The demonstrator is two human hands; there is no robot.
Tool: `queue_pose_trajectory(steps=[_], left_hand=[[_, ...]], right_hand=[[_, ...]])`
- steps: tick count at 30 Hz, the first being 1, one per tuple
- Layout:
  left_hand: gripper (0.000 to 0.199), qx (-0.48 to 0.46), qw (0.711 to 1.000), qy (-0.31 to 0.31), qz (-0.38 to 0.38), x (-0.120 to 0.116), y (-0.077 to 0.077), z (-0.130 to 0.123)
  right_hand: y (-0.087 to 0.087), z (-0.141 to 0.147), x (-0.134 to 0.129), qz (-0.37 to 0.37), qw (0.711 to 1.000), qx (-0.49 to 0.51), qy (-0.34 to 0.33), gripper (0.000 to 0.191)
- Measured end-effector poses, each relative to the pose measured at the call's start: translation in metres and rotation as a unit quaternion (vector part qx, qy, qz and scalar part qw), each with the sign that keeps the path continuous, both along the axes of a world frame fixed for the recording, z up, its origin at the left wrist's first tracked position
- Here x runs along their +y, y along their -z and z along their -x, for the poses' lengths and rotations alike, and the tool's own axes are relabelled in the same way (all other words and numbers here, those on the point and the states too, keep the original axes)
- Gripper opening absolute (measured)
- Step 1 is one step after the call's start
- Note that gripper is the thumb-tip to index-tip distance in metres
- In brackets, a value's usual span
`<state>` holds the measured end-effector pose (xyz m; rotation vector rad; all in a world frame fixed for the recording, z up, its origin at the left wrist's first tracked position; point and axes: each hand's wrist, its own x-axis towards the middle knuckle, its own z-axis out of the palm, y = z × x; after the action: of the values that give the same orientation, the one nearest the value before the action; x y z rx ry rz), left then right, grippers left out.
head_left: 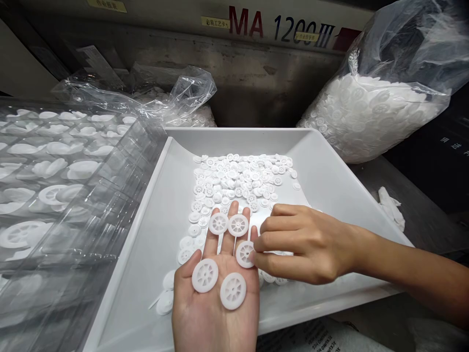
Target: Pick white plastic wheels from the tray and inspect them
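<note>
My left hand [216, 293] is palm up over the tray, fingers stretched out, holding several white spoked plastic wheels. One wheel [204, 275] lies at the thumb's base and another wheel [233, 291] on the palm. Two more, a wheel [219, 223] and a wheel [238, 225], rest near the fingertips. My right hand [304, 243] comes in from the right with its fingers closed in a pinch at the edge of a wheel [245, 254] over the left hand's fingers. The fingertips partly cover that wheel. Beneath both hands, a pile of white wheels [238, 178] lies in the white tray [337, 181].
At the left stands a clear divided box [120, 161] with white wheels in its compartments. A clear plastic bag [381, 107] full of white wheels is at the back right, and another bag [183, 98] at the back left. Behind is a machine panel [176, 49].
</note>
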<state>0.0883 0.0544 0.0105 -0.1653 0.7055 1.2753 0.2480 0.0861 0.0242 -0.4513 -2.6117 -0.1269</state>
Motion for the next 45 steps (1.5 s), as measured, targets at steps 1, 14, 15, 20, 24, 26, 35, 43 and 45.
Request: queue_pose_trajectory(steps=[1,14,15,20,24,26,35,43,45], left_hand=[[0.051,0.002,1.0,-0.003,0.0,0.0,0.0,0.0],[0.051,0.01,1.0,0.005,-0.015,0.0,0.006,-0.001],[0.051,0.012,1.0,0.005,-0.011,0.0,0.006,-0.001],[0.054,0.002,1.0,0.008,-0.003,-0.003,0.003,0.002],[0.056,-0.02,1.0,0.007,0.007,0.0,0.001,0.001],[0.057,-0.017,1.0,0.007,0.003,0.001,0.001,0.0],[0.056,-0.007,0.999,0.023,-0.022,0.0,0.002,0.0],[0.057,0.012,0.995,0.099,0.005,-0.006,-0.004,0.001],[0.055,0.005,0.995,0.095,-0.001,-0.007,-0.002,0.003]], right_hand=[[0.0,0.0,0.0,0.004,1.0,-0.002,0.004,0.024],[-0.015,-0.001,-0.01,0.101,0.976,0.176,0.077,0.042],[-0.016,0.001,-0.011,0.107,0.977,0.169,0.069,0.043],[-0.016,0.006,-0.011,0.102,0.981,0.159,0.042,0.05],[-0.012,0.004,-0.006,0.114,0.978,0.171,0.032,0.048],[-0.01,0.002,-0.004,0.119,0.977,0.174,0.028,0.046],[0.002,0.003,-0.002,0.04,0.99,0.135,0.029,0.034],[0.01,0.025,-0.017,-0.085,0.991,0.102,-0.036,0.027],[0.01,0.024,-0.019,-0.087,0.99,0.107,-0.025,0.026]])
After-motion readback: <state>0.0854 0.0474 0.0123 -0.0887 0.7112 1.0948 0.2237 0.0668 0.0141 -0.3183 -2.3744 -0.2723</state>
